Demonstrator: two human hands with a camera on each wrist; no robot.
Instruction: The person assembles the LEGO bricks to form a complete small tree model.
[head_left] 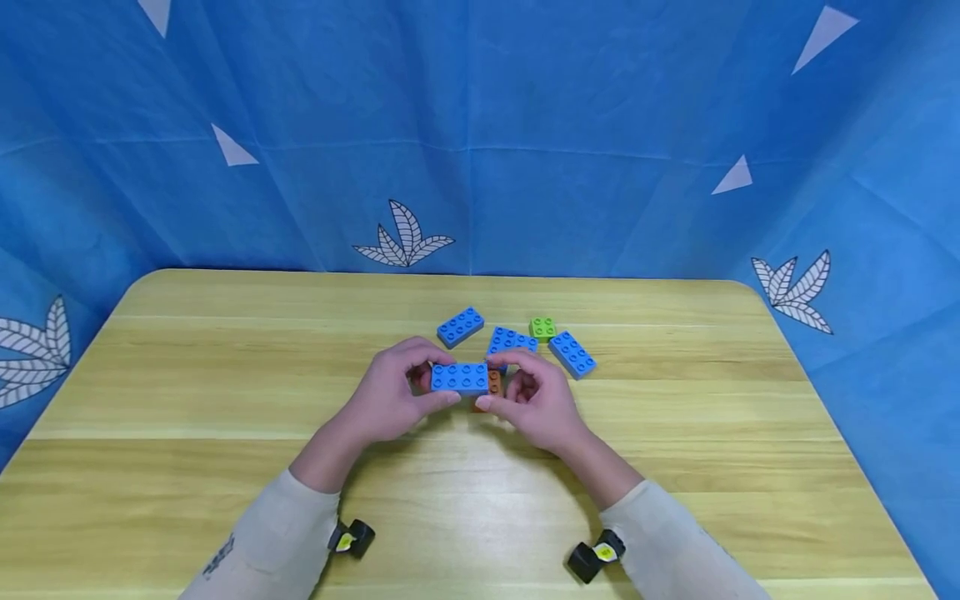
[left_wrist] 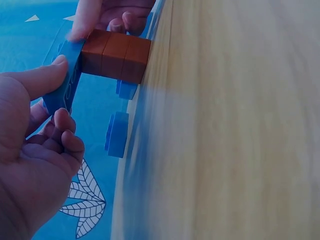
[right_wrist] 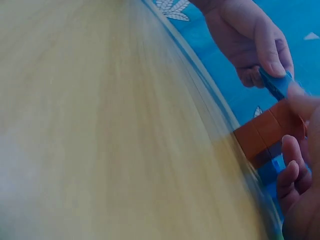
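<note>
A long blue toy brick [head_left: 460, 378] lies level at the top of a stack of brown bricks [left_wrist: 116, 55], its left part jutting past the stack. My left hand [head_left: 393, 392] pinches the jutting part between thumb and fingers. The right hand [head_left: 536, 398] has thumb and index finger at the blue brick's right end, pinching it beside the stack. Studs of the top brown brick [head_left: 494, 382] show between the blue brick and the right fingers. In the right wrist view, the brown stack [right_wrist: 262, 132] stands upright on the table, partly covered by the right hand.
Behind the hands lie a blue brick [head_left: 461, 327], two blue bricks close together [head_left: 504, 338], a green brick [head_left: 543, 328] and another blue brick [head_left: 572, 355]. The wooden table [head_left: 225, 358] ends at a blue patterned cloth [head_left: 570, 208].
</note>
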